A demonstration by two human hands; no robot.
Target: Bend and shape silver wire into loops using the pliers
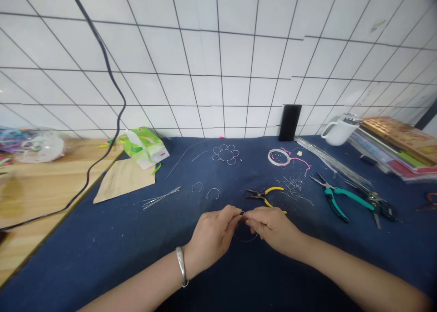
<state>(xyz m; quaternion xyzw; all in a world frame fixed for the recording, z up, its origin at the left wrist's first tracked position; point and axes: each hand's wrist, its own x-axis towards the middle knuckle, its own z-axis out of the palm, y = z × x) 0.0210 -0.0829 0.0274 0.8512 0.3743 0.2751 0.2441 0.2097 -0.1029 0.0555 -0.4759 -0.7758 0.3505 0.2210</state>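
Observation:
My left hand, with a silver bangle at its wrist, is closed in a pinch on a thin curved wire. Fingertip to fingertip with it, my right hand pinches the same wire from the other side. The wire bows below both hands in a loop; its ends are hidden by my fingers. Just beyond my right hand lie yellow-handled pliers. Two small bent wire pieces, one a hooked arc, rest beyond my left hand. Farther back lies a flower-shaped wire ring.
Straight wires lie at left, near a beige cloth and a green packet. Rightward are wire scraps, a roll with pink cord, teal-handled pliers, a wire bundle, a white mug and stacked books.

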